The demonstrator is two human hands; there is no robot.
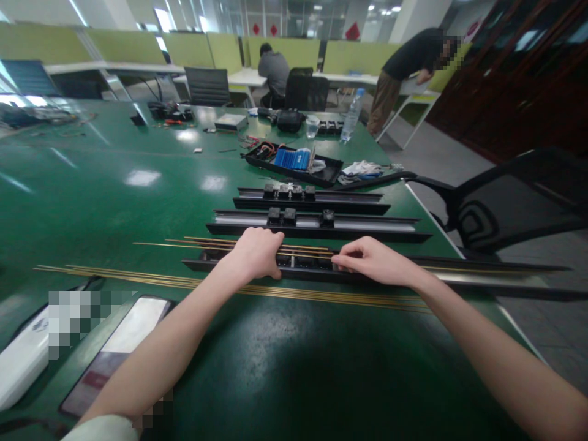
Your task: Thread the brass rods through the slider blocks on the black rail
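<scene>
My left hand is closed around the nearest black rail and thin brass rods that run along its top. Black blocks sit inside this rail, partly hidden by the hand. To the right, my right hand pinches the end of a brass rod over the rail, thumb and forefinger together. In front of the rail, several more long brass rods lie on the green table. Behind it are two shorter black rails with black blocks standing in them.
A phone and a white device lie at the left front. Farther back are a black tray, gloves, a bottle and a cup. A chair stands right; two people are beyond the table.
</scene>
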